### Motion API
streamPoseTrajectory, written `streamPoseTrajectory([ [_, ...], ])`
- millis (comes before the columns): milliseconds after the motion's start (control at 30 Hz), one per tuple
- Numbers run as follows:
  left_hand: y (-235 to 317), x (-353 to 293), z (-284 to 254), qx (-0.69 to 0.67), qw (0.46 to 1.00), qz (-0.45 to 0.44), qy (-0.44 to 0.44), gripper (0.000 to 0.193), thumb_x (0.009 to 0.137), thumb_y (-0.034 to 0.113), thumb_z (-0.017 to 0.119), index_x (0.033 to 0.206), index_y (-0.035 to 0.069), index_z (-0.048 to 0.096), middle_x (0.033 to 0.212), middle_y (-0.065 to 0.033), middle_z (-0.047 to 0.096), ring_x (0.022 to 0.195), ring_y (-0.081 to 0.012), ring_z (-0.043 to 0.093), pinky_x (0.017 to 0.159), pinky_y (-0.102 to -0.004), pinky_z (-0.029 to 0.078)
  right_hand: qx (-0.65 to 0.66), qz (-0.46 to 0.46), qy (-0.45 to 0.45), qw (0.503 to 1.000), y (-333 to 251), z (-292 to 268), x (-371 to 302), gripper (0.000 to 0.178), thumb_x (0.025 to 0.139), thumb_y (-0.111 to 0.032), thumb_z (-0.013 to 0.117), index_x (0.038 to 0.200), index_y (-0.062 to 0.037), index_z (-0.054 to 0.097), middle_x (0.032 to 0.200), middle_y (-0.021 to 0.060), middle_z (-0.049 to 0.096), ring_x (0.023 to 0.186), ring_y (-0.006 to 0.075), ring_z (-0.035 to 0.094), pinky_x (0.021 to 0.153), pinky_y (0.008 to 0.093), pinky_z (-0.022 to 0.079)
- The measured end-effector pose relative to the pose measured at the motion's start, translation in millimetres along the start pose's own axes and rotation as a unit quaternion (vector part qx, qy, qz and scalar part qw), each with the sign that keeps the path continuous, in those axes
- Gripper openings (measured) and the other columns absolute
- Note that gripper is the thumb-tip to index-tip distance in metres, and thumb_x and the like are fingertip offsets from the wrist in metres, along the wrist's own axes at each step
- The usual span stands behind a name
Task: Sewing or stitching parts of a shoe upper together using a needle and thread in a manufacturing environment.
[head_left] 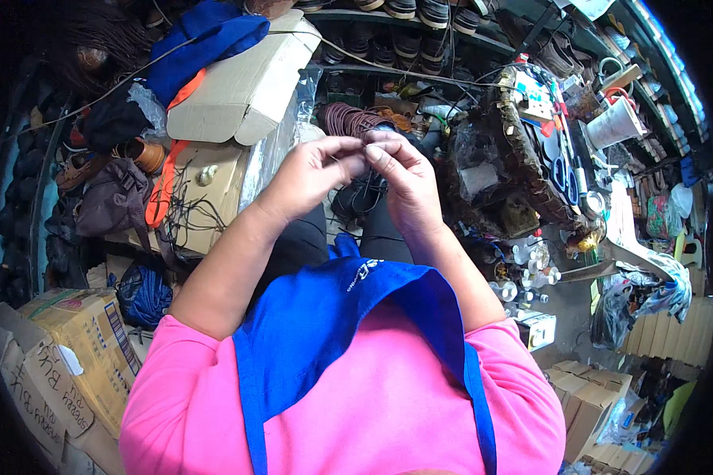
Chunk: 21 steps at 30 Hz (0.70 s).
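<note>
Both hands up mid-view, fingertips meeting. Left hand (pixel 305 180): thumb and index bent into a narrow pinch. Right hand (pixel 410 178): same, thumb against index, tips at the left's. Whatever sits between them (if anything) is too small to make out, so cannot tell what either grip holds. Nearest thing: maroon cord bundle (pixel 342 119), seen just beyond the left fingers, right of the cardboard box's right edge; contact doesn't show. Cardboard box (pixel 231 170): black laces (pixel 194 214) tangled toward its near edge, small shiny ball (pixel 206 175) farther back, orange strap (pixel 160 194) along its left edge. Worn work stand (pixel 523 194) on the right: blue-handled scissors (pixel 572 186) by its right edge, toward the near corner; white cup (pixel 612 124) beyond that edge. Shoes (pixel 433 14) on a rack at the far side. Blue apron (pixel 309 332) over pink shirt.
</note>
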<state>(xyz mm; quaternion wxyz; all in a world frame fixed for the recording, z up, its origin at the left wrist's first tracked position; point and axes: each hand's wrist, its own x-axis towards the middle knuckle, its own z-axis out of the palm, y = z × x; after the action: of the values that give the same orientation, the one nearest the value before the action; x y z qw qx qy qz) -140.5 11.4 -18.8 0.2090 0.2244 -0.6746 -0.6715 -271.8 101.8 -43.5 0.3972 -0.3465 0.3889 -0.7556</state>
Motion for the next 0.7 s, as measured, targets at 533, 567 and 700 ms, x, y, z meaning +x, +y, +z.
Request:
streamPoseTrajectory([
  [533, -17.0, -4.2, 8.8, -0.013, 0.995, 0.035, 0.093, 0.017, 0.083, 0.005, 0.062, 0.098, -0.001, 0.063, 0.08, -0.0027, 0.064, 0.07, -0.0064, 0.056, 0.063, -0.0204, 0.046, -0.166, -0.055, 0.009, 0.985, -0.4, -3.0, -1.4, 0.007, 0.078, -0.007, 0.065, 0.08, -0.0005, 0.063, 0.092, 0.0087, 0.062, 0.087, 0.0134, 0.055, 0.078, 0.0273, 0.044],
  [567, -16.6, -5.2, 7.8, -0.017, 0.996, 0.035, 0.084, 0.019, 0.084, 0.004, 0.06, 0.102, -0.002, 0.061, 0.085, -0.0045, 0.064, 0.075, -0.0083, 0.058, 0.067, -0.0214, 0.047, -0.163, -0.058, 0.009, 0.985, 0.3, -1.8, -1.2, 0.007, 0.078, -0.006, 0.064, 0.08, -0.0004, 0.063, 0.09, 0.0084, 0.062, 0.084, 0.013, 0.056, 0.077, 0.0267, 0.044],
  [700, -15.8, -8.5, 7.1, 0.002, 0.995, 0.042, 0.088, 0.019, 0.084, 0.003, 0.06, 0.102, -0.003, 0.061, 0.086, -0.005, 0.064, 0.077, -0.0089, 0.058, 0.07, -0.0223, 0.048, -0.197, -0.097, 0.009, 0.976, 0.5, 1.1, 0.3, 0.005, 0.077, -0.004, 0.064, 0.08, -0.0003, 0.062, 0.086, 0.0074, 0.063, 0.079, 0.0131, 0.057, 0.073, 0.0262, 0.045],
])
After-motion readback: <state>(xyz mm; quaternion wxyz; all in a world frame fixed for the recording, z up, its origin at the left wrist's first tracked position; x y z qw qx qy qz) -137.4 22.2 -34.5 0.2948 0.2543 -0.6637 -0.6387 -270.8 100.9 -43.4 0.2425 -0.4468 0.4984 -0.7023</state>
